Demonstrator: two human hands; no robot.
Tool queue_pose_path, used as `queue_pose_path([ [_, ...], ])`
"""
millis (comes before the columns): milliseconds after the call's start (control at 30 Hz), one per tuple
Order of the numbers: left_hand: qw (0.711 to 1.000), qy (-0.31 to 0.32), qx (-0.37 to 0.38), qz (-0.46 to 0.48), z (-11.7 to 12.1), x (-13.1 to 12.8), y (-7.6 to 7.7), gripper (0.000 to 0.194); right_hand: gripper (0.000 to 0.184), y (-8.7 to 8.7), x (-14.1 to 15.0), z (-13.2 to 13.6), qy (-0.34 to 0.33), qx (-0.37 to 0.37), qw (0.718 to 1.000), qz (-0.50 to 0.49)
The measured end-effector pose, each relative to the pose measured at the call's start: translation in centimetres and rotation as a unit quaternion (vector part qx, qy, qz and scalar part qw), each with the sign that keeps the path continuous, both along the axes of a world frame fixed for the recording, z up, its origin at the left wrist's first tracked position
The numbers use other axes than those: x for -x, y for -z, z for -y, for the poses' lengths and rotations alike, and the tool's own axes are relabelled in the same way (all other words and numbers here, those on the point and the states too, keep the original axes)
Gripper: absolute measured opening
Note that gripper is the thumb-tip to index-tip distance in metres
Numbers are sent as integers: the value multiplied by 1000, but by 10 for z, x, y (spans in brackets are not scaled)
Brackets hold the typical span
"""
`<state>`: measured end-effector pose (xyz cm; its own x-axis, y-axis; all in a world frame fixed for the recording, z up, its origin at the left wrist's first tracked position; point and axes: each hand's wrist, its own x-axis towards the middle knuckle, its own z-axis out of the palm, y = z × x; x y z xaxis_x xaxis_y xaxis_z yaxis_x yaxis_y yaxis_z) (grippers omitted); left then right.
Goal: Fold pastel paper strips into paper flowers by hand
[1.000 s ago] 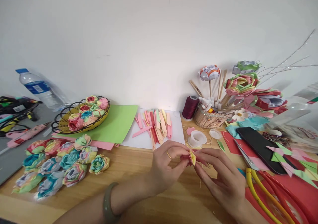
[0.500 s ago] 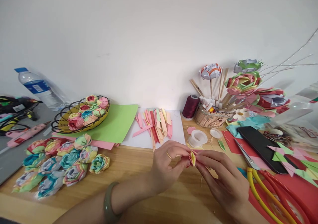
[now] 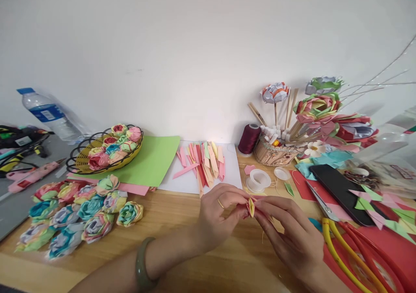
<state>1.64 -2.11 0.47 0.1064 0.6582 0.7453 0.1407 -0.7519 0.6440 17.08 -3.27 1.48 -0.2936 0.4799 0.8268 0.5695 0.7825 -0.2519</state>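
Between my two hands is a small bundle of folded paper (image 3: 251, 207), pink and red with a yellow middle. My left hand (image 3: 218, 217) pinches its left side between thumb and fingers; a ring and a green bangle show on that arm. From the right, my right hand (image 3: 289, 232) pinches the other side. Much of the bundle is covered by the fingertips. A thin string (image 3: 262, 237) hangs just below the right fingers. Beyond the hands, folded paper strips (image 3: 206, 165) in pink, red, peach and green lie on a white sheet (image 3: 232, 171).
Paper flowers (image 3: 97, 226) cover the left of the table, near a yellow basket (image 3: 79, 161) and a water bottle (image 3: 48, 115). At right are a thread spool (image 3: 249, 139), a tape roll (image 3: 260, 180), scissors (image 3: 325, 206), a black phone (image 3: 341, 193) and a flower-filled holder (image 3: 271, 152).
Both hands stay almost in place, still pinching the folded paper. The right fingers have shifted very slightly to the left.
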Motion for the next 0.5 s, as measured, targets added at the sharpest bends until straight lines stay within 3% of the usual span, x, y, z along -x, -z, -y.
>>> queue_pose_path([
  [133, 1000, 4, -31, 5, -2, 0, 1, 16, 21, 0, 1, -1, -10, -1, 1000, -12],
  [500, 1000, 4, -30, 9, -2, -2, 0, 13, 23, 4, 0, 1, -5, 1, 1000, -5],
])
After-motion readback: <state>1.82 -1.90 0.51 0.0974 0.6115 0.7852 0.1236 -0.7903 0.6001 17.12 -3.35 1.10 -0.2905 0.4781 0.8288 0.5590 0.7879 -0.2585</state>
